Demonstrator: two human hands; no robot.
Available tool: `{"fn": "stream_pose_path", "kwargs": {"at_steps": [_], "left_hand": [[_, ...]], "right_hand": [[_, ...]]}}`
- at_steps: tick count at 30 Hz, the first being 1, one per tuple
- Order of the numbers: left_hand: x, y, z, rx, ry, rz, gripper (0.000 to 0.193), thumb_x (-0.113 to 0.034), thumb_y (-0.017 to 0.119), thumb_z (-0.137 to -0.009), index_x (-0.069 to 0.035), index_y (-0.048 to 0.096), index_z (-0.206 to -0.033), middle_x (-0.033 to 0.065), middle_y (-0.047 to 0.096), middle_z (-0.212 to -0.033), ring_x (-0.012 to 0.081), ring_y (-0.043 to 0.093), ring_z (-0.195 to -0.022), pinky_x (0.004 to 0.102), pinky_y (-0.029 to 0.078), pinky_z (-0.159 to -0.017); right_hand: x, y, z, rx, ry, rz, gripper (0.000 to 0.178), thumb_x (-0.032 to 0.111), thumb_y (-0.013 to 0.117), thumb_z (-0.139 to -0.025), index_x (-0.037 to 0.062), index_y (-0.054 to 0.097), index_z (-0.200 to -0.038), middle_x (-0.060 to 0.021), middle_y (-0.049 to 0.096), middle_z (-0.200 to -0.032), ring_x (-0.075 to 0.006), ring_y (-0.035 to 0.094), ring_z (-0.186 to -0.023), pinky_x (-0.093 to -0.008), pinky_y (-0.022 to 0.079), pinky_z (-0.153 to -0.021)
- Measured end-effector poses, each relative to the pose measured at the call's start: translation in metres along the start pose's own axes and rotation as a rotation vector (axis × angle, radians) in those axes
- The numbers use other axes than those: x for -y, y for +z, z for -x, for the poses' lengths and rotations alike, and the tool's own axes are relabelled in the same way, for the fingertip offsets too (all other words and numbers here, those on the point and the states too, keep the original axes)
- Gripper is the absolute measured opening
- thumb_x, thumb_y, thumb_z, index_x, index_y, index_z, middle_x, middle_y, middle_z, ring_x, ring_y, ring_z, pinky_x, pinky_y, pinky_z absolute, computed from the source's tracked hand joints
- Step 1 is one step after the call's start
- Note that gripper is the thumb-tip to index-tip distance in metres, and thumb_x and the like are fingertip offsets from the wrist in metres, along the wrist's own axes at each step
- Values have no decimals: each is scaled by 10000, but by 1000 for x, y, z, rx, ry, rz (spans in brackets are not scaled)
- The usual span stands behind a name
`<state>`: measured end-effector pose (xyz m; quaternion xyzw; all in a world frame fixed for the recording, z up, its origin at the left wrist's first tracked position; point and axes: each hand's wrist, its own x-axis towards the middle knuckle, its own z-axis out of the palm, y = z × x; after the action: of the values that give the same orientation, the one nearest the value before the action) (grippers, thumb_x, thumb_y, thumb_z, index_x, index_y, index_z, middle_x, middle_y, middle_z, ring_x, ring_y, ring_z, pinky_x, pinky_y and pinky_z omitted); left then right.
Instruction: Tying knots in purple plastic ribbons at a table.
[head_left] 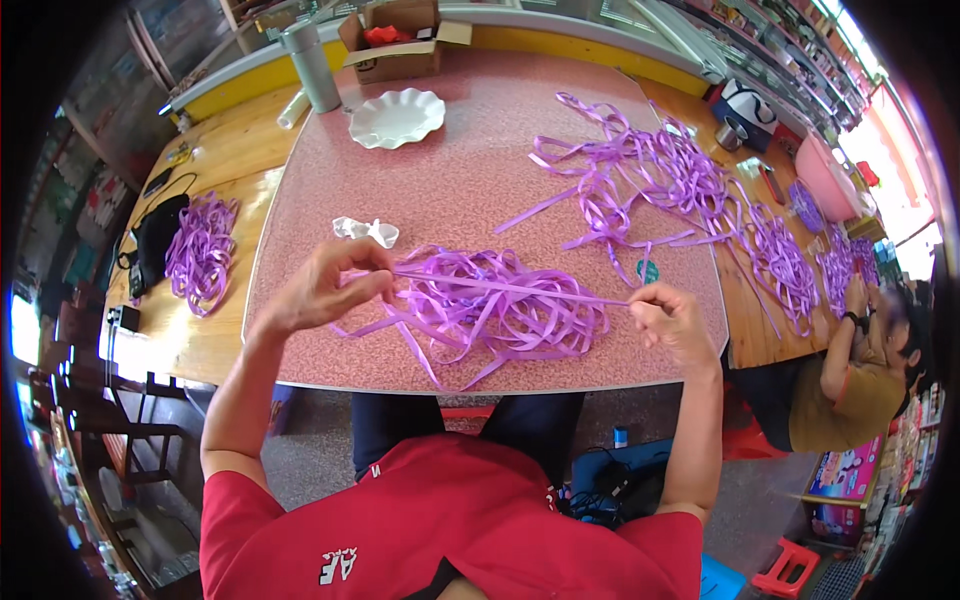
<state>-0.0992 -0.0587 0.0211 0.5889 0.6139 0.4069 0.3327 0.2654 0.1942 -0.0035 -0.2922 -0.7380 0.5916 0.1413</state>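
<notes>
A narrow purple ribbon [560, 292] runs taut between my hands, just above the table's front part. My left hand [340, 285] is closed on its left end, thumb and fingers pinched together. At its other end my right hand [672, 322] pinches the ribbon between thumb and curled fingers. Under the stretched ribbon lies a loose, tangled pile of purple ribbons [500, 330], some ends trailing toward the front edge. A crumpled white piece [366, 231] that looks like tissue or cloth sits just beyond my left hand.
A larger ribbon heap [650, 170] spreads at the far right; another bundle [203, 250] lies left beside a black bag [158, 240]. Farther back are a white scalloped dish [398, 118], a pale green bottle [312, 70] and a cardboard box [398, 62]. A person [850, 380] sits at the right.
</notes>
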Motion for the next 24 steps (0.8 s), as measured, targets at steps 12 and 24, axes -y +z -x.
{"fn": "stream_pose_path", "kwargs": {"at_steps": [12,24], "left_hand": [[52,-89,57,-13,-179,50,228,-242,622,-943,-17,654,-966,30,662,-944,117,595,-929,269,455,-846],[100,-97,56,-415,-244,-672,403,-340,644,-938,5,623,-1146,98,646,-1005,199,599,-969,331,450,-923]], "right_hand": [[-50,-60,-9,-383,11,-465,74,103,660,-900,58,669,-957,-42,653,-802,-83,587,-627,-280,554,-588],[-71,-63,-10,-631,-130,-552,133,94,659,-928,63,674,-1057,9,643,-829,-73,594,-703,-296,562,-665]]}}
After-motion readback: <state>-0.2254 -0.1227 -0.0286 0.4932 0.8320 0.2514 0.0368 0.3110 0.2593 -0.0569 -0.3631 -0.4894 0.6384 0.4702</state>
